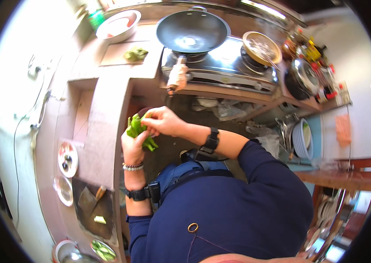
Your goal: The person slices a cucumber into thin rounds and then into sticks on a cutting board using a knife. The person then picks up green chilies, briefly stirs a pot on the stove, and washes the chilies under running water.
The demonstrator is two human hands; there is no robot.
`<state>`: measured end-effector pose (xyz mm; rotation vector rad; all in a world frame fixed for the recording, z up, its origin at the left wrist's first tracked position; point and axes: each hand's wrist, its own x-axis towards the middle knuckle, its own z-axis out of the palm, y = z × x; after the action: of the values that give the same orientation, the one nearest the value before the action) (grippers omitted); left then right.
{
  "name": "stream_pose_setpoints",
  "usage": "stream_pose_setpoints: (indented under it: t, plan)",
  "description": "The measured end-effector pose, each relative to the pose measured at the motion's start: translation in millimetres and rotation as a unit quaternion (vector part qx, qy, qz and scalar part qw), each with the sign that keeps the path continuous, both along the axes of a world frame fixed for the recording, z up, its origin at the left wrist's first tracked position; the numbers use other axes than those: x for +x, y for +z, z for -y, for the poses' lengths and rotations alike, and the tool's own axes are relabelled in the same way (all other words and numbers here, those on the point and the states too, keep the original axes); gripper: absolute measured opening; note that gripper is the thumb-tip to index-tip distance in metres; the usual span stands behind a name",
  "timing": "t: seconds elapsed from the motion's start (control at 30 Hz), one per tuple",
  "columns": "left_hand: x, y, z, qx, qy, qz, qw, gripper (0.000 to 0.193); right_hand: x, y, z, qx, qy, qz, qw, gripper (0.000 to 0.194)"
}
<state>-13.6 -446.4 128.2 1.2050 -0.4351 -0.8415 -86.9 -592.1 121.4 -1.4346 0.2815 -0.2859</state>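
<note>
My left hand (133, 146) holds a bunch of green vegetables (136, 125), which look like long green peppers. They stick out above and below its fingers. With thumb and forefinger, my right hand (164, 121) pinches at the upper end of the bunch, close against the left hand. The pinched part itself is mostly hidden by the fingers. Both hands are over the floor, beside the edge of the tiled counter (106, 131). Beyond them, the wrapped handle (177, 79) of a wok (192, 31) points toward me.
The wok sits on a gas stove (218, 72), beside a tan bowl (262, 48) with utensils. A cleaver (86, 199) lies on a dark cutting board (95, 217) at left. Nearby are plates (67, 159) and sliced green vegetables (103, 250). A lidded pot (302, 79) and bottles (313, 52) stand at right.
</note>
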Motion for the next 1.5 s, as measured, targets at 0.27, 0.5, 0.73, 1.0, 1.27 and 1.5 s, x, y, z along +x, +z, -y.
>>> stream_pose_setpoints:
  t: [0.27, 0.5, 0.73, 1.0, 1.27, 1.5]
  plan:
    - [-12, -14, 35, 0.034, 0.02, 0.035, 0.999, 0.036, -32, -6, 24, -0.306, -0.191, 0.094, 0.928, 0.011]
    - [4, -27, 29, 0.253, 0.025, 0.275, 0.927, 0.024, -37, -3, 9, 0.272, -0.026, -0.018, 0.962, 0.015]
    - [5, -33, 9, 0.398, 0.049, 0.477, 0.782, 0.024, -15, -24, -19, 0.209, -0.046, -0.09, 0.973, 0.018]
    - [5, -59, -9, 0.482, 0.075, 0.62, 0.615, 0.01, 17, -55, -27, -0.201, -0.111, 0.005, 0.973, 0.018]
    - [-10, -92, -24, 0.521, 0.016, 0.676, 0.52, 0.012, 16, -98, -27, 0.237, 0.133, -0.311, 0.911, 0.022]
    - [9, -150, -30, 0.59, -0.105, 0.304, 0.741, 0.02, 34, -165, -48, -0.398, 0.053, -0.007, 0.916, 0.01]
